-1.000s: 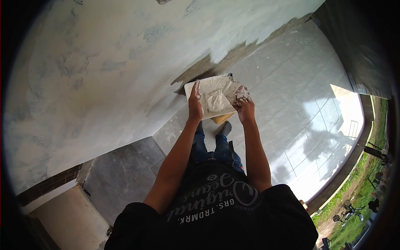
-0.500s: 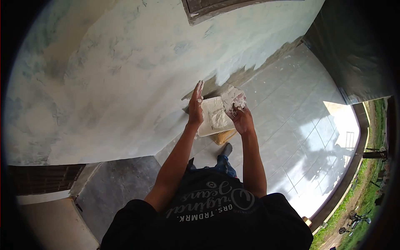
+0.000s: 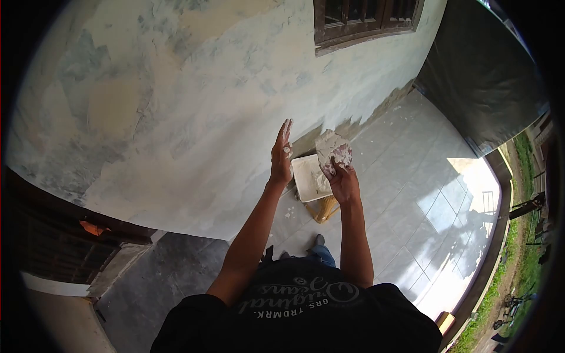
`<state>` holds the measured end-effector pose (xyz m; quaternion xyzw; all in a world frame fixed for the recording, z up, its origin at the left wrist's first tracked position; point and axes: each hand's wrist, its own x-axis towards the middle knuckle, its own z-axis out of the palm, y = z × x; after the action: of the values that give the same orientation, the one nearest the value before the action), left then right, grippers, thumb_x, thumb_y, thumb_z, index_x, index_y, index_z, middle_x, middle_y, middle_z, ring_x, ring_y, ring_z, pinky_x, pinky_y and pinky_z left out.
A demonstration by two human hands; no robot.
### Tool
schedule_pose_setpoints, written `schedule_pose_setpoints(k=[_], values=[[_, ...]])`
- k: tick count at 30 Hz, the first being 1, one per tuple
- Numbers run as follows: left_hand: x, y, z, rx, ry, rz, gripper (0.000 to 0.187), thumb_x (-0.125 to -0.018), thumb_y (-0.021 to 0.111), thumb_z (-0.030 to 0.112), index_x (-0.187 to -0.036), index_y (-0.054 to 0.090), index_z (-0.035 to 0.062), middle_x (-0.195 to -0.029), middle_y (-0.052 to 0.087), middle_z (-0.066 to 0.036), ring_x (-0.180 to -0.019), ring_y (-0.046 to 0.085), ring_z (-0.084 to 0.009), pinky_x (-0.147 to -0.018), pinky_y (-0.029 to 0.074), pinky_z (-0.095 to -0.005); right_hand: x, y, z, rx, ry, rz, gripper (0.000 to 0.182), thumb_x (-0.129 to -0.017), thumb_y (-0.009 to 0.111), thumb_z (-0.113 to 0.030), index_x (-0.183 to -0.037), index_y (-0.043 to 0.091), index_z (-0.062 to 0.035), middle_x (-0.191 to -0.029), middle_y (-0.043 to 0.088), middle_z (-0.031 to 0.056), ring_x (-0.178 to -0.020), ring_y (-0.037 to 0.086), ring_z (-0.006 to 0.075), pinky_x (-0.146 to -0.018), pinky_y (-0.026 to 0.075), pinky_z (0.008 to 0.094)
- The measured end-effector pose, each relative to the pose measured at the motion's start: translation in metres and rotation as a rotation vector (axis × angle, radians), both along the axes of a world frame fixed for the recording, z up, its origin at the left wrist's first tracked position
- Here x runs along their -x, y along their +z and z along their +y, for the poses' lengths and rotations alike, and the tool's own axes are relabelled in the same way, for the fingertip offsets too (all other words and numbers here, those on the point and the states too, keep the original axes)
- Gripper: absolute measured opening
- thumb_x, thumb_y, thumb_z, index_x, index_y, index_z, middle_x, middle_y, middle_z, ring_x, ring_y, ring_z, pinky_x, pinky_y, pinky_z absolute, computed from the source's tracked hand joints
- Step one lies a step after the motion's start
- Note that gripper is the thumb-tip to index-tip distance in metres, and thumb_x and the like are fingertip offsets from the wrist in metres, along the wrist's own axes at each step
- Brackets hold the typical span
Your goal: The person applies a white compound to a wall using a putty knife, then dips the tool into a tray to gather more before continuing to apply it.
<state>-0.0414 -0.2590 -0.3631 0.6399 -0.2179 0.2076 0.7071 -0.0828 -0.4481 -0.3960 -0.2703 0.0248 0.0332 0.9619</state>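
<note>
My right hand (image 3: 344,181) grips a flat putty scraper (image 3: 331,143) whose face is coated in whitish putty. Smears of putty cover the thumb and fingers too. My left hand (image 3: 281,157) is held edge-on near the wall, fingers stretched upward and marked with putty; nothing shows in it. Behind and between the hands is a white rectangular tray (image 3: 304,175) with some putty in it, its right part hidden by the scraper and my right hand. The tray rests on a tan stool (image 3: 323,209).
A patchy, putty-coated wall (image 3: 194,117) rises on the left, bare grey along its bottom edge. A brown-framed window (image 3: 368,26) sits in it. Grey floor tiles (image 3: 388,194) stretch right toward a low kerb. A dark sheet (image 3: 477,76) hangs at the far end.
The view has tilted up, bringing more of the window in. The scraper has risen relative to the tray and looks more upright. My hands stay apart, the left one still with fingers straight.
</note>
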Motion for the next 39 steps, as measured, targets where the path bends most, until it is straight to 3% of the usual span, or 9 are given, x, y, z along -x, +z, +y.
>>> schedule_pose_setpoints(k=[5, 12, 25, 30, 31, 37, 39], values=[[0.023, 0.012, 0.010, 0.065, 0.032, 0.005, 0.078, -0.097, 0.038, 0.049, -0.154, 0.023, -0.0019, -0.157, 0.031, -0.025, -0.149, 0.025, -0.0339, -0.121, 0.016, -0.0432, 0.018, 0.023, 0.016, 0.078, 0.040, -0.012, 0.035, -0.098, 0.047, 0.001, -0.133, 0.050, -0.0023, -0.128, 0.060, 0.0118, -0.114, 0.063, 0.0275, -0.100, 0.054, 0.0461], [0.035, 0.014, 0.025, 0.038, 0.122, -0.115, 0.070, -0.098, 0.037, 0.039, -0.152, 0.025, -0.0029, -0.155, 0.033, -0.023, -0.147, 0.028, -0.0320, -0.122, 0.016, -0.0460, 0.021, 0.029, 0.024, 0.102, 0.119, -0.069, 0.036, -0.097, 0.047, 0.002, -0.133, 0.049, -0.0001, -0.128, 0.060, 0.0140, -0.115, 0.062, 0.0295, -0.100, 0.054, 0.0476], [0.058, 0.021, 0.042, 0.025, 0.216, -0.171, 0.074, -0.099, 0.037, 0.048, -0.153, 0.024, -0.0008, -0.156, 0.032, -0.024, -0.147, 0.027, -0.0359, -0.121, 0.015, -0.0484, 0.038, 0.035, 0.044, 0.122, 0.160, -0.106, 0.036, -0.095, 0.048, 0.004, -0.130, 0.053, -0.0006, -0.125, 0.062, 0.0139, -0.111, 0.065, 0.0287, -0.092, 0.058, 0.0454], [0.069, 0.060, 0.066, 0.018, 0.261, -0.261, 0.077, -0.098, 0.039, 0.050, -0.153, 0.024, -0.0013, -0.156, 0.033, -0.025, -0.147, 0.028, -0.0356, -0.121, 0.016, -0.0476, 0.041, 0.057, 0.067, 0.127, 0.199, -0.163, 0.036, -0.094, 0.051, 0.002, -0.129, 0.055, -0.0021, -0.123, 0.064, 0.0127, -0.112, 0.064, 0.0279, -0.094, 0.056, 0.0482], [0.070, 0.071, 0.075, 0.009, 0.271, -0.267, 0.079, -0.098, 0.039, 0.052, -0.154, 0.024, -0.0010, -0.156, 0.032, -0.025, -0.148, 0.027, -0.0348, -0.119, 0.018, -0.0453, 0.040, 0.063, 0.075, 0.134, 0.199, -0.175, 0.036, -0.094, 0.049, 0.003, -0.129, 0.055, -0.0022, -0.122, 0.064, 0.0124, -0.113, 0.064, 0.0272, -0.098, 0.054, 0.0503], [0.082, 0.136, 0.126, -0.066, 0.291, -0.277, 0.090, -0.093, 0.038, 0.064, -0.155, 0.022, 0.0003, -0.160, 0.027, -0.023, -0.151, 0.021, -0.0301, -0.107, 0.030, -0.0315, 0.032, 0.115, 0.122, 0.141, 0.157, -0.264, 0.035, -0.094, 0.050, 0.003, -0.129, 0.054, -0.0001, -0.123, 0.063, 0.0151, -0.111, 0.064, 0.0289, -0.095, 0.056, 0.0493], [0.074, 0.156, 0.150, -0.152, 0.309, -0.305, 0.095, -0.091, 0.036, 0.070, -0.155, 0.022, 0.0016, -0.160, 0.028, -0.021, -0.150, 0.022, -0.0287, -0.095, 0.036, -0.0265, 0.024, 0.133, 0.138, 0.171, 0.126, -0.353, 0.035, -0.092, 0.050, 0.006, -0.127, 0.053, 0.0028, -0.119, 0.064, 0.0165, -0.107, 0.067, 0.0285, -0.089, 0.061, 0.0454]])
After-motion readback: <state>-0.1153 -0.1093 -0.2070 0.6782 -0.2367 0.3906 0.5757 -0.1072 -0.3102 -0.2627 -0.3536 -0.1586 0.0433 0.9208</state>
